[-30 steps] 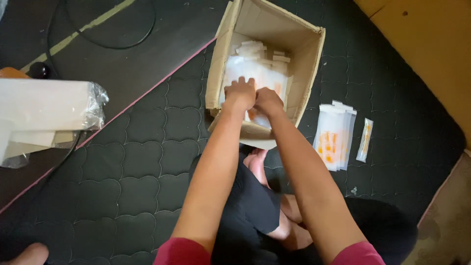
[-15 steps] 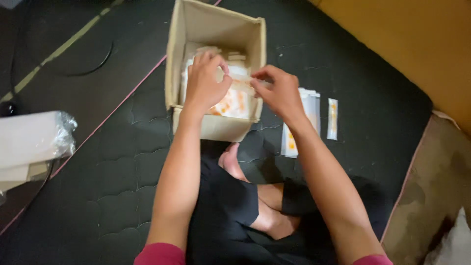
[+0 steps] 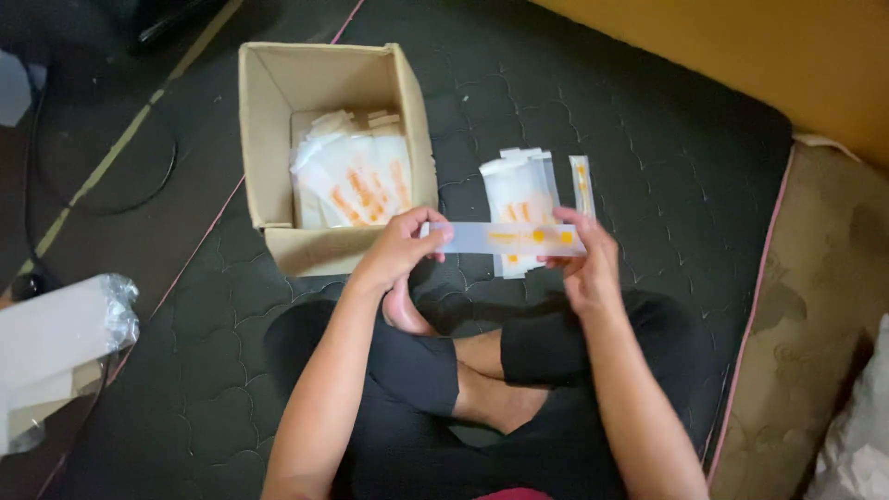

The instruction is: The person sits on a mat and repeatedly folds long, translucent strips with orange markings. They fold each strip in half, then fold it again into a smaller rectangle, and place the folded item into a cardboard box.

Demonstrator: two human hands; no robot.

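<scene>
A person seated cross-legged on a dark quilted mattress (image 3: 648,120) holds a long, narrow white sachet (image 3: 507,238) with orange markings level in front of the body, one end pinched in the left hand (image 3: 400,248) and the other gripped by the right hand (image 3: 583,259), both hands closed on the strip. The sachet hangs in the air just in front of an open cardboard box (image 3: 278,120), which stands on the mattress and contains a heap of similar white packets (image 3: 356,176) with orange print. To the right of the box, a small stack of the same sachets (image 3: 519,190) lies flat on the mattress, with a single thin strip (image 3: 582,181) just beside it. At the left edge rests a white object wrapped in clear plastic (image 3: 60,324), possibly a carton, though the view cuts it off. A patterned olive cushion (image 3: 815,306) borders the mattress on the right.
</scene>
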